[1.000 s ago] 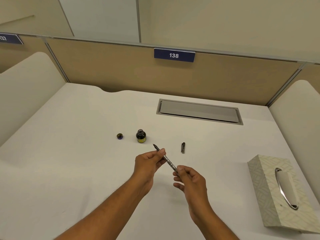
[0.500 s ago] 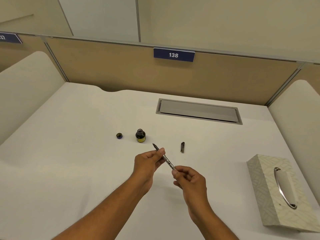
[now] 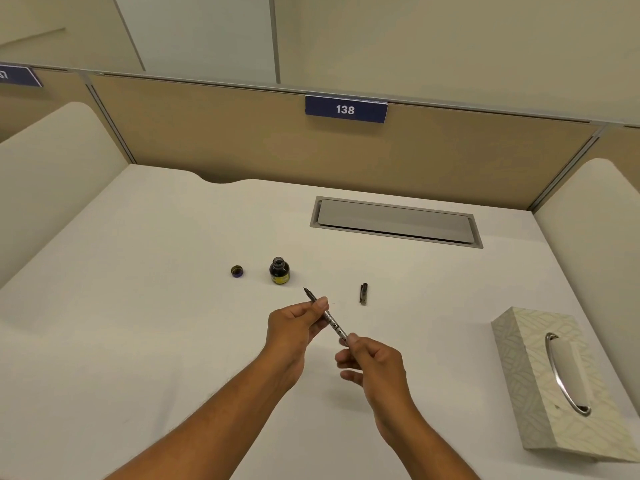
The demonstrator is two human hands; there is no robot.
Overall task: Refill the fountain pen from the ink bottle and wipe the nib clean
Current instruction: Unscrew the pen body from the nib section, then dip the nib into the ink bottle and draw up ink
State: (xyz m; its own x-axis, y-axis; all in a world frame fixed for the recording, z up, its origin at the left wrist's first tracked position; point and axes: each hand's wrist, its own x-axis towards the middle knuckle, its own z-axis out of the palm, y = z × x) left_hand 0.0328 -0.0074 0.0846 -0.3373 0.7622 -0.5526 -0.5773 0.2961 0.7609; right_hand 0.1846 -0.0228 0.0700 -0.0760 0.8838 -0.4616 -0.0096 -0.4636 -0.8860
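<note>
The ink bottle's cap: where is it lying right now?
In the head view the cap lies on the white desk, just left of the open ink bottle and apart from it, beyond the left hand.

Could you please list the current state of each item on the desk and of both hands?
ink bottle: upright, uncapped
bottle cap: off, left of bottle
fountain pen: uncapped, held above the desk, nib toward bottle
pen cap: lying on desk
tissue box: untouched
left hand: gripping the pen's front
right hand: pinching the pen's rear end
</note>
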